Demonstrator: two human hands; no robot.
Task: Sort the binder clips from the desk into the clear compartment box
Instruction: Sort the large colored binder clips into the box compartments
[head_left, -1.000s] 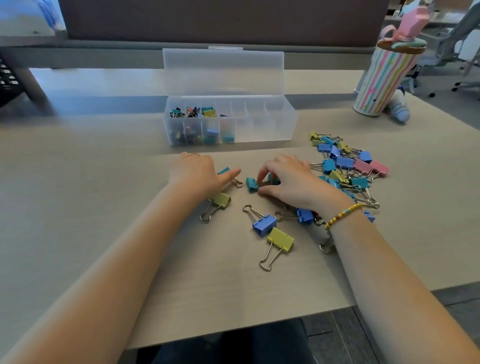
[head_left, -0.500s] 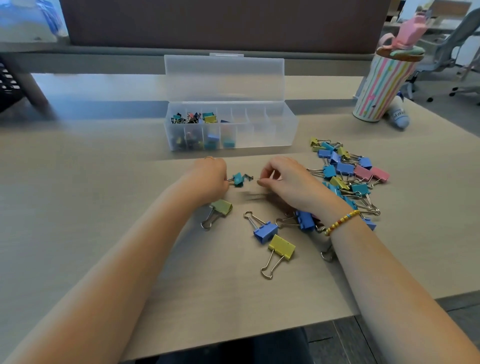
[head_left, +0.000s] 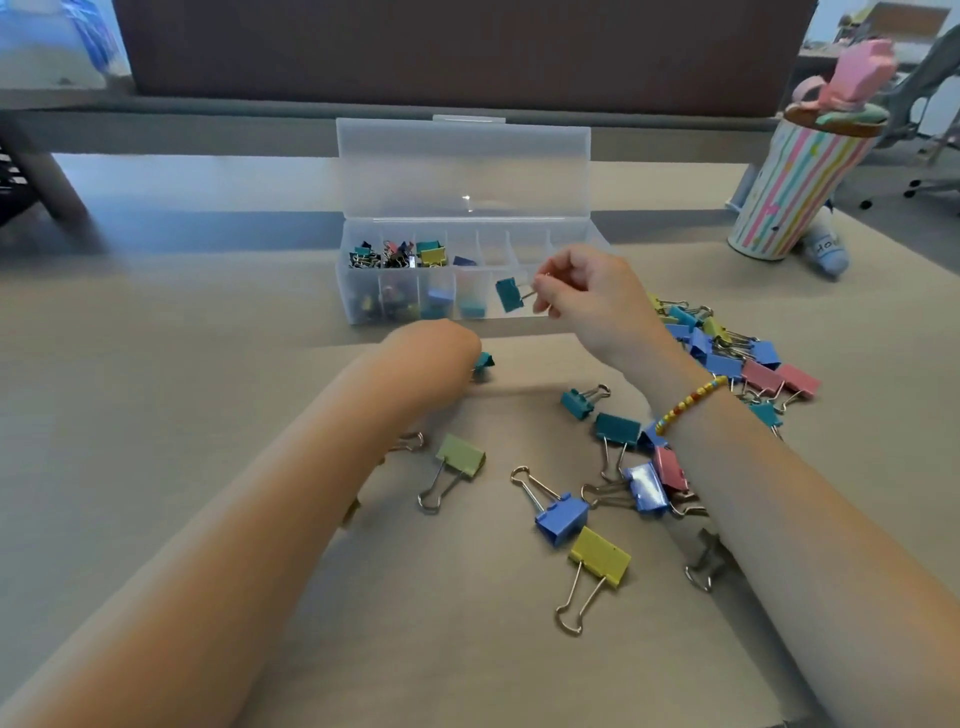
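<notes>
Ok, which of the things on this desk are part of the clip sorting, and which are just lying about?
Part of the job:
- clear compartment box, lid open
- teal clip held by its wire handle in the right hand
- small teal clip at the left hand
- loose clips in the middle
- clip pile on the right

Just lying about:
- striped tumbler
- small white item behind it
</notes>
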